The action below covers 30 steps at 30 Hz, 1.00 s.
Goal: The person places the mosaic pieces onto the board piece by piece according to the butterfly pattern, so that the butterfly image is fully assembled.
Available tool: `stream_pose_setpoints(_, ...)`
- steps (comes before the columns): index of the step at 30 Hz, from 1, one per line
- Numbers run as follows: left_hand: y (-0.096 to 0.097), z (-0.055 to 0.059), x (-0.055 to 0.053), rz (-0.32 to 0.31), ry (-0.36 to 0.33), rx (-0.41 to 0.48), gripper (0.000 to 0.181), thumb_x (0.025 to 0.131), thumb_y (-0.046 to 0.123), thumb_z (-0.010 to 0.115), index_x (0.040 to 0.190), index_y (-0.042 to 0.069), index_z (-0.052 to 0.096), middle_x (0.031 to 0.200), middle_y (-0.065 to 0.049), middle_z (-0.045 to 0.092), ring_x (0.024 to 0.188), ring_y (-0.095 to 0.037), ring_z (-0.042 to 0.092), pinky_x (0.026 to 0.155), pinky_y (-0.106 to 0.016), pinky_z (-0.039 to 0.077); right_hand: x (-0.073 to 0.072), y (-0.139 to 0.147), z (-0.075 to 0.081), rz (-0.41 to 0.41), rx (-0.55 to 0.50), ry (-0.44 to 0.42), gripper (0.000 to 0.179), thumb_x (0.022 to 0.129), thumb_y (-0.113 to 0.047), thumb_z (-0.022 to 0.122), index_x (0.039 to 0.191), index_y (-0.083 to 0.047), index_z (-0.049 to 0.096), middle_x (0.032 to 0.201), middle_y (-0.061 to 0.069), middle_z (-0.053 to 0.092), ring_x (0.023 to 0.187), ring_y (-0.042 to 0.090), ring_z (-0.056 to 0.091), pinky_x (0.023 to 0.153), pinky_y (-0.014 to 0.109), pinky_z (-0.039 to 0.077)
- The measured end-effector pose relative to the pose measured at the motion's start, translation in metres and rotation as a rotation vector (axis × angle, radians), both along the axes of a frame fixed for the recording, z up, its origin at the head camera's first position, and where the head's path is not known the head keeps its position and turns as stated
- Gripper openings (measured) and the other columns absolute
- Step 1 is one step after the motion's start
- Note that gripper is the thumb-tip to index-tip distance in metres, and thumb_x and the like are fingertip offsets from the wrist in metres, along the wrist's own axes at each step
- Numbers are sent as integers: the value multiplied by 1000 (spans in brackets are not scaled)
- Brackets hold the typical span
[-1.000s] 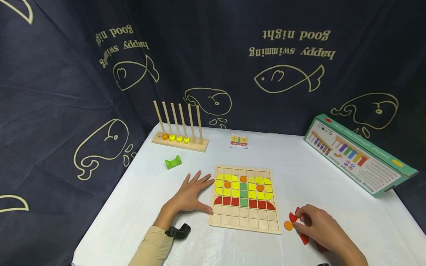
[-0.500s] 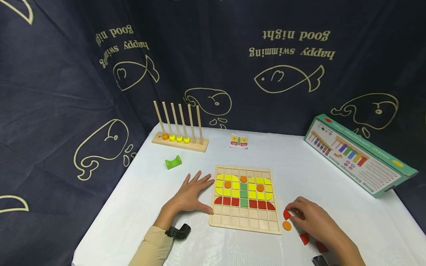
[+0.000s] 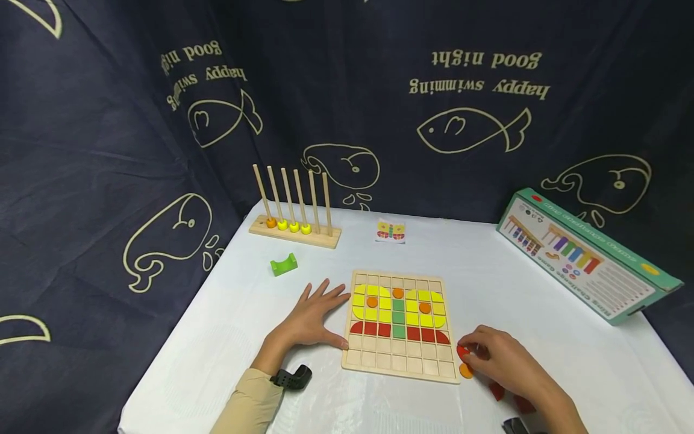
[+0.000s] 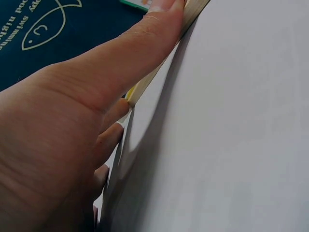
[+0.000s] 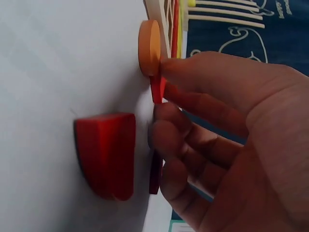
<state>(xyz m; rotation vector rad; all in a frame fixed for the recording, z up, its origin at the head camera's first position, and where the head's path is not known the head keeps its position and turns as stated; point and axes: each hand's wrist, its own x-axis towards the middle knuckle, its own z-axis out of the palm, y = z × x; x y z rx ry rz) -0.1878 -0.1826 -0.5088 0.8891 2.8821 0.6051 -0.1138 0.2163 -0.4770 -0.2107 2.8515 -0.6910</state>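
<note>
A wooden grid board holds yellow, green, red and orange tiles laid out like a butterfly. My left hand lies flat with fingers spread, its thumb and fingertips touching the board's left edge; the left wrist view shows the thumb on that edge. Right of the board, my right hand pinches a small red rounded tile between thumb and fingers. An orange disc lies just below it. Under the right hand are more red tiles, partly covered; one stands out as a red quarter-round tile.
Behind stands a wooden rack with upright pegs and several beads. A green curved block lies left of the board, a butterfly picture card behind it. At the back right is a long game box.
My right hand has moved left toward the board with the red tile, reaching beside the orange disc. The left hand stays at the board's edge.
</note>
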Motion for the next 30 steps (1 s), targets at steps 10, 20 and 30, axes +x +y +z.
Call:
stream_pose_setpoints(10, -1, -1, -1, 5, -5, -5, 114, 55, 84, 66, 149, 23, 40, 156, 1, 26, 145, -30, 8, 112, -57, -1, -1, -6, 2, 4, 101, 102, 17, 68, -26, 78, 83, -21, 71, 74, -11, 53, 66, 13, 46, 62, 32, 42)
stream_pose_setpoints(20, 0, -1, 0, -9, 9, 0, 114, 56, 84, 65, 148, 23, 40, 156, 1, 27, 145, -31, 9, 112, -58, 1, 5, 1, -1, -2, 111, 107, 23, 70, -25, 78, 91, -21, 72, 77, -9, 51, 68, 14, 45, 61, 32, 40)
stream_pose_setpoints(30, 0, -4, -2, 6, 3, -24, 115, 55, 85, 64, 149, 26, 38, 156, 4, 24, 145, -28, 7, 113, -56, -1, 2, -19, 5, 69, 2, 228, 25, 76, -25, 79, 100, -22, 76, 84, -16, 56, 67, 7, 46, 57, 25, 39)
